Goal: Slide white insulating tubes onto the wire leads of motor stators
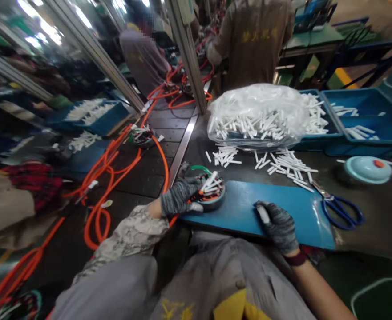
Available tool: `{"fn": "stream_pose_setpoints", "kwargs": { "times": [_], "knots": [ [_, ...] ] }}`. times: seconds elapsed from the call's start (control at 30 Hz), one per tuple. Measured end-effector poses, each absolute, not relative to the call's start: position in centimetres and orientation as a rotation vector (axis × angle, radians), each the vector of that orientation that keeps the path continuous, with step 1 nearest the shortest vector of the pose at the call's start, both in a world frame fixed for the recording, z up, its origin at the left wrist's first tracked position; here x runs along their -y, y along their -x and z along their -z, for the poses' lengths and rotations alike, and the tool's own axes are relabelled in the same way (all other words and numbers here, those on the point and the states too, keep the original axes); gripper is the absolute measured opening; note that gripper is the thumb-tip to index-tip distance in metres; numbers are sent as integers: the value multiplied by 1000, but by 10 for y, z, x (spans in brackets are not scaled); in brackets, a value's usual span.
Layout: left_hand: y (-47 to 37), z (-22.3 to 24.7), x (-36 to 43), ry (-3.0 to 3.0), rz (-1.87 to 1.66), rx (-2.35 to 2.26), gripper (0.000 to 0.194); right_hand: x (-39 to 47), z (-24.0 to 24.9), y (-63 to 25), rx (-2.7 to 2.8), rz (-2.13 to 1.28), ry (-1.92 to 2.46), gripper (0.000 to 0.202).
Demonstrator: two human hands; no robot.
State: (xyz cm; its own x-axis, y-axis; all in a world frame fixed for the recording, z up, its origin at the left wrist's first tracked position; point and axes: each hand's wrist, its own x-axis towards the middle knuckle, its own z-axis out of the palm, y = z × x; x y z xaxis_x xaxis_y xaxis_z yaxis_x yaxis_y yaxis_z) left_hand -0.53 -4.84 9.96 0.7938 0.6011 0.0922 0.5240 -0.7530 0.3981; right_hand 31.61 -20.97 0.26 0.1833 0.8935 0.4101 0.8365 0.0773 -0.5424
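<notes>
My left hand (183, 195), in a grey knit glove, is closed on the near left side of a round motor stator (212, 202). Its pale thumb lies low along the rim. White sleeves and coloured wires crowd the stator's top, and it sits on the left end of a blue mat (239, 200). Over the mat's front part is my right hand (277, 222), also gloved, with fingers curled in and the thumb alongside. Whether anything is inside those fingers is hidden. Loose white sleeves (227, 155) lie just behind the mat.
Blue-handled scissors (341, 211) and a pale blue lidded bowl (365, 170) lie to the right. Behind are a clear bag of sleeves (259, 111) and blue bins (369, 118). Orange cables (112, 164) run along the left. Metal posts (187, 58) and co-workers stand beyond.
</notes>
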Motion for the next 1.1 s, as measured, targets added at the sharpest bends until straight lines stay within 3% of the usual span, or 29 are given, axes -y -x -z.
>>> {"fn": "stream_pose_setpoints", "kwargs": {
  "times": [0.07, 0.13, 0.2, 0.3, 0.37, 0.53, 0.63, 0.8, 0.93, 1.1],
  "knots": [
    [-7, -84, 66, -2621, -262, -605, 36, 210, -10, -317, 1586, -253, 1770, 52],
    [-13, -73, 77, -2603, -310, -608, 31, 209, -19, -319, 1532, -417, 1746, 49],
    [-13, -71, 85, -2580, -367, -796, 45, 206, -28, -321, 1506, -537, 1669, 44],
    [-11, -82, 97, -2454, -382, -945, 82, 195, -41, -325, 1575, -593, 1502, 38],
    [-15, -92, 108, -2304, -479, -992, 90, 184, -47, -326, 1682, -630, 1368, 37],
    [-54, -102, 129, -1920, -726, -1146, 59, 151, -54, -319, 1854, -821, 1045, 40],
    [-70, -94, 125, -1789, -737, -1103, 52, 139, -55, -313, 1814, -901, 1025, 42],
    [-55, -86, 106, -2071, -966, -1550, 21, 135, -61, -307, 1738, -966, 1069, 39],
    [-47, -100, 101, -2547, -610, -1614, 30, 132, -66, -306, 1671, -1178, 1004, 34],
    [-72, -112, 119, -2730, -626, -1415, 30, 126, -66, -308, 1544, -1413, 999, 36]
  ]
}}
